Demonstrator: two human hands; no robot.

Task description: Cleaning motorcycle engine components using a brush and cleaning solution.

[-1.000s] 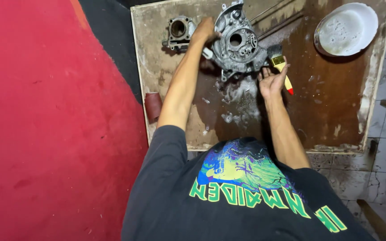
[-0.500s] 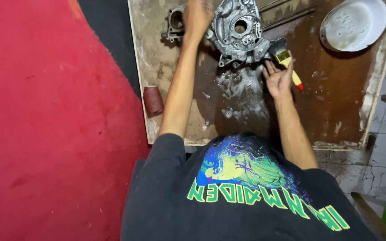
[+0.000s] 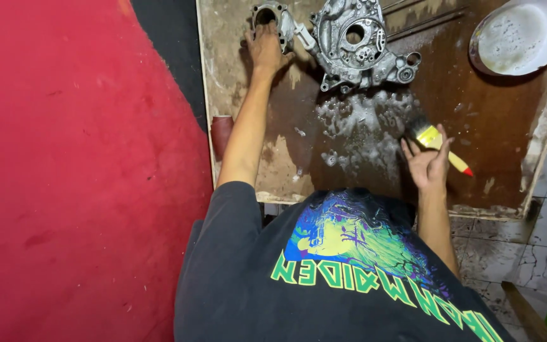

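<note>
The brush (image 3: 437,140) has a yellow handle with a red tip and dark bristles. The engine case (image 3: 356,43) is dull silver-grey. The bowl (image 3: 519,37) is white, holding pale foam. The board (image 3: 476,101) is dark brown, streaked tan. The mat (image 3: 77,171) is red. The shirt (image 3: 273,278) is black with a green, blue and purple print.

open wet board (image 3: 476,114) right of engine casing (image 3: 356,44); bowl (image 3: 520,35) beyond

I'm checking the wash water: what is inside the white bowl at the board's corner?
The white bowl holds pale, foamy liquid covering most of its bottom. Nothing solid shows in it, though the foam would hide anything lying beneath, and the bowl's top edge is cut off by the picture.
</note>
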